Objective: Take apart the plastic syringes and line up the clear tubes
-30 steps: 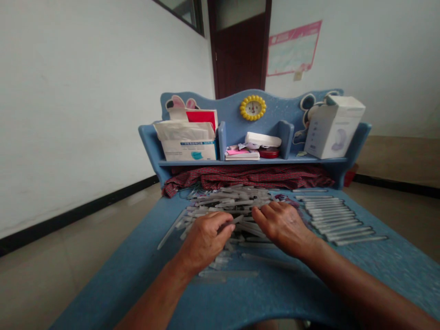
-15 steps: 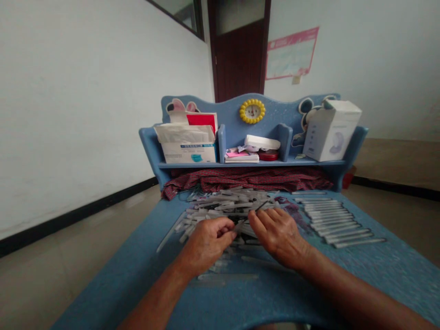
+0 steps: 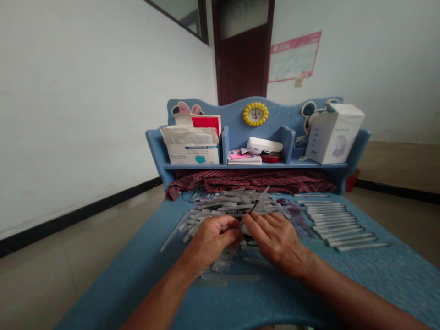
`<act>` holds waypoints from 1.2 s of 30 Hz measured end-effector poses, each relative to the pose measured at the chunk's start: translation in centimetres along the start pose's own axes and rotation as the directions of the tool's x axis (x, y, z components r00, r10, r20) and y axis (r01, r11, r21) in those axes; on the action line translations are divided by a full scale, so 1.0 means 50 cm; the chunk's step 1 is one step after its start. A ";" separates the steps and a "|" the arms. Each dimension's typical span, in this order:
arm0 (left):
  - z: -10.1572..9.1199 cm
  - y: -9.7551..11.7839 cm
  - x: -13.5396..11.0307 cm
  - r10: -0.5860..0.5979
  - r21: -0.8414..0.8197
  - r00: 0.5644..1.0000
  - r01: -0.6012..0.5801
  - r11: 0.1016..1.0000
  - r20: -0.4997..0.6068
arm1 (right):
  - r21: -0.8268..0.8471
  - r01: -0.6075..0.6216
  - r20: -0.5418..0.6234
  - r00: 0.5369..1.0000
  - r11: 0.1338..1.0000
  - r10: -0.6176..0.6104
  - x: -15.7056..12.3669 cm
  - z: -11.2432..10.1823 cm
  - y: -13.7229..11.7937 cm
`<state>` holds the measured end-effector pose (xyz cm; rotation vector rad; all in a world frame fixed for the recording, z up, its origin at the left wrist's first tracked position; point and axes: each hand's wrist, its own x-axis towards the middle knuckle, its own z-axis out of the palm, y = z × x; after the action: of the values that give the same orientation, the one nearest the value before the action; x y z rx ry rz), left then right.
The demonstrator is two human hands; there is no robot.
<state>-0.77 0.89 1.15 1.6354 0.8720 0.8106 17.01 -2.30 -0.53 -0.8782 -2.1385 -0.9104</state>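
My left hand (image 3: 217,238) is closed in a pinch on the end of a translucent pen barrel (image 3: 241,224), mostly hidden by the fingers. Right beside it, my right hand (image 3: 275,238) is closed with a thin dark rod (image 3: 254,207) sticking up from its fingertips. The two sets of fingertips almost meet. Behind and beneath them lies a heap of loose translucent barrels (image 3: 223,200), some with black pieces among them. Several pens with dark ends (image 3: 338,224) lie in a neat row to the right.
Single barrels (image 3: 230,277) lie near the front of the blue table (image 3: 113,279). At the back, a checked cloth (image 3: 254,180) is bunched below a shelf (image 3: 209,167) bearing a mask box (image 3: 192,153), a red round case (image 3: 271,157) and a white carton (image 3: 335,135).
My hands have drawn closer together, and the right one has shifted slightly left. The dark rod now stands more steeply. The whole view has shifted slightly.
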 end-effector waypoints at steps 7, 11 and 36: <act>-0.007 0.012 -0.001 0.074 -0.246 0.975 -0.126 0.961 -0.210 | 0.092 -0.244 0.044 0.970 0.965 0.241 -0.009 0.017 0.015; -0.014 0.018 0.000 0.129 -0.263 0.959 -0.196 0.945 -0.251 | 0.226 -0.452 0.258 0.882 0.863 0.395 -0.014 0.023 0.023; -0.011 -0.003 0.004 0.174 0.229 0.934 -0.103 0.968 -0.314 | 0.309 -0.156 0.612 0.788 0.938 -0.070 0.015 0.017 -0.076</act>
<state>-1.15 1.36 1.12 1.7890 1.1169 1.1497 13.42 -3.45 -1.77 -1.1411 -2.7012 -0.1897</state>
